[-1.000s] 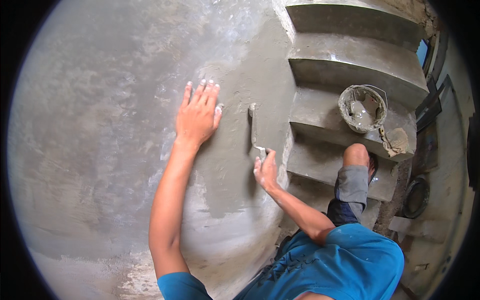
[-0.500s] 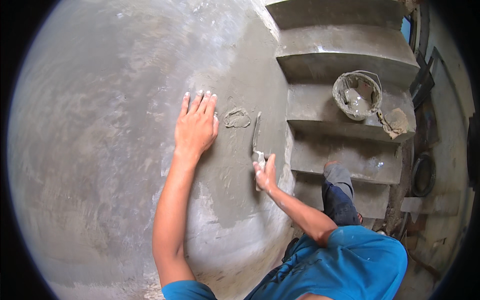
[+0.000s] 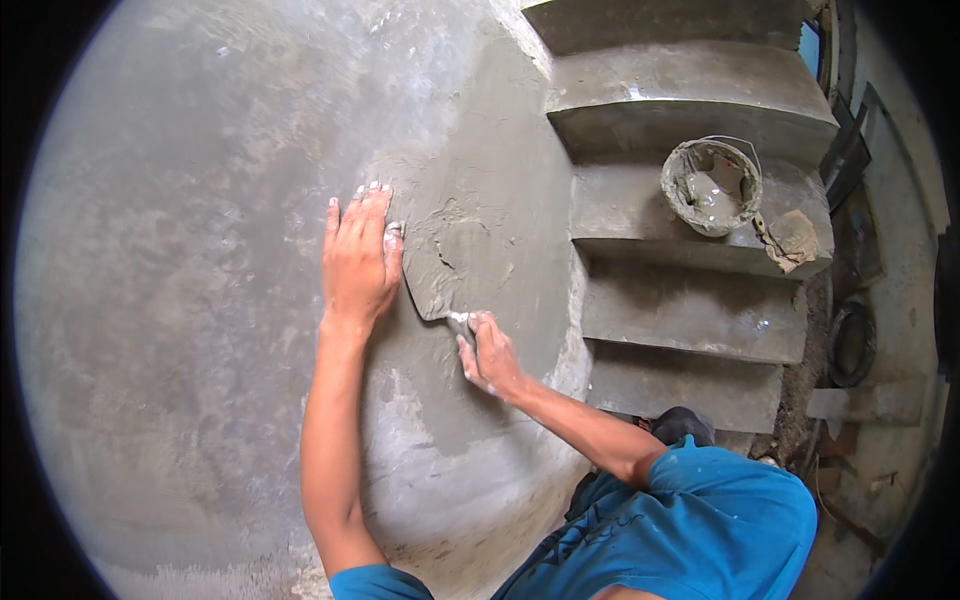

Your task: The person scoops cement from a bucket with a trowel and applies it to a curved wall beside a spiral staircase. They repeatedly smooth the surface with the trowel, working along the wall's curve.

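Note:
My left hand [image 3: 358,265] lies against the grey plastered wall [image 3: 200,300], fingers stretched upward, white paste on their tips. Closed round the handle of a trowel [image 3: 432,303] is my right hand [image 3: 490,357], lower and to the right. The mortar-smeared blade lies close to the wall, its left edge near my left thumb. Just above the blade is a rough patch of wet mortar [image 3: 460,245] with a small crack, within a darker, damp band of plaster.
Concrete steps [image 3: 690,310] climb along the wall's right side. On one stands a mortar-crusted bucket [image 3: 710,187] with a wire handle, and a crumpled, mortar-stained piece [image 3: 791,240] lies beside it. A black ring-shaped object [image 3: 851,345] is at far right.
The trowel has swung left and turned from edge-on to flatter against the wall. The small mortar lump is now a broader rough patch. My left hand has shifted slightly left.

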Action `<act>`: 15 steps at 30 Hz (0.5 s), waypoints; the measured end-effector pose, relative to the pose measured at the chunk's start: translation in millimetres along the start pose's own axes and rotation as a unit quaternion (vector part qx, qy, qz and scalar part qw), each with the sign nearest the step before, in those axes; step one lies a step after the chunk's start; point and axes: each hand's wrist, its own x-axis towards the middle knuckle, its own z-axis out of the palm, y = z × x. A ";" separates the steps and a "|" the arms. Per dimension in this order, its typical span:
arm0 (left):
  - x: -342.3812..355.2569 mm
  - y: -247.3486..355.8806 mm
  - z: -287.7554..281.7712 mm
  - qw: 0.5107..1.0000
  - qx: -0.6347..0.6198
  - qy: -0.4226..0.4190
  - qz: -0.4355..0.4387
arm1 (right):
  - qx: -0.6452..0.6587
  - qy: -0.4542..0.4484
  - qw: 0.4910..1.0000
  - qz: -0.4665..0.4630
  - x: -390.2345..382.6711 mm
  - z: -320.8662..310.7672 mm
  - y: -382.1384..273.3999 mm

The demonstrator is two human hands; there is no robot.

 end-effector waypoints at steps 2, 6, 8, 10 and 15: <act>-2.9 -1.3 -7.5 1.000 0.016 0.004 -0.005 | -0.056 0.039 0.998 -0.006 14.0 3.4 19.3; -7.4 -0.4 -15.6 0.999 0.037 -0.019 -0.005 | -0.081 0.059 0.989 0.112 27.7 4.6 60.8; -7.0 2.1 -15.0 0.998 0.044 -0.036 -0.011 | -0.077 0.074 0.981 0.165 23.0 1.0 76.3; -4.7 4.0 -13.3 0.998 0.054 -0.043 -0.009 | -0.063 0.089 0.965 0.240 17.5 -1.5 83.7; -0.7 6.2 -11.4 0.995 0.076 -0.057 -0.002 | 0.068 0.091 0.892 0.438 24.8 -12.5 61.6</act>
